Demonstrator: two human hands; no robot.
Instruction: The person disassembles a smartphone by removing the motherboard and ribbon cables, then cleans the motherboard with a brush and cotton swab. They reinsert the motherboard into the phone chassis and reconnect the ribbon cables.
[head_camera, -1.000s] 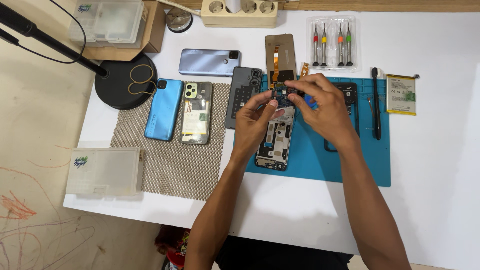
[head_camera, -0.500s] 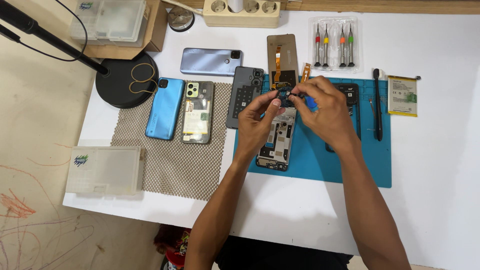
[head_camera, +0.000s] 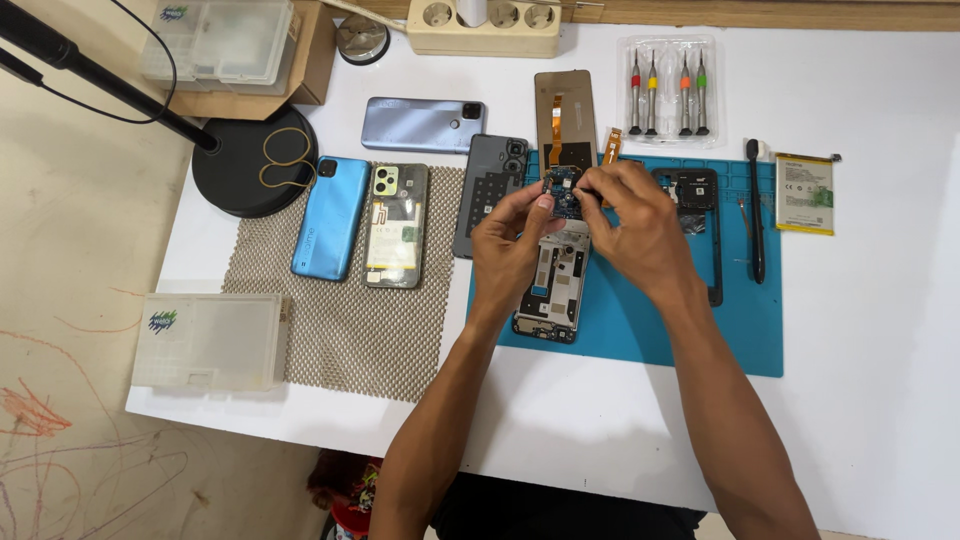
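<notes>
I see both hands meeting over the top of the blue mat (head_camera: 650, 340). My left hand (head_camera: 510, 235) pinches the small circuit board (head_camera: 562, 192) from its left side with thumb and fingertips; my right hand (head_camera: 640, 225) pinches it from the right, fingers curled over its top edge. The board hangs just above the stripped phone frame (head_camera: 550, 290), which lies upright on the mat's left part, its bottom end near the mat's front edge.

Just beside the left hand, a grey back cover (head_camera: 487, 190) straddles the mat's left edge. Further left, on the mesh pad (head_camera: 345, 340), lie a blue phone (head_camera: 330, 218) and an opened phone (head_camera: 396, 225), side by side and close together. A black frame (head_camera: 700, 235) sits partly under the right wrist. Right of it, a black tool (head_camera: 755, 210) lies lengthwise near the mat's right edge, and a battery (head_camera: 804, 193) rests on the bare desk (head_camera: 880, 330) beyond. A display panel (head_camera: 565, 115) and a screwdriver case (head_camera: 668, 90) lie behind the mat.

The widest open room is the white desk right of the mat and along the near edge.
</notes>
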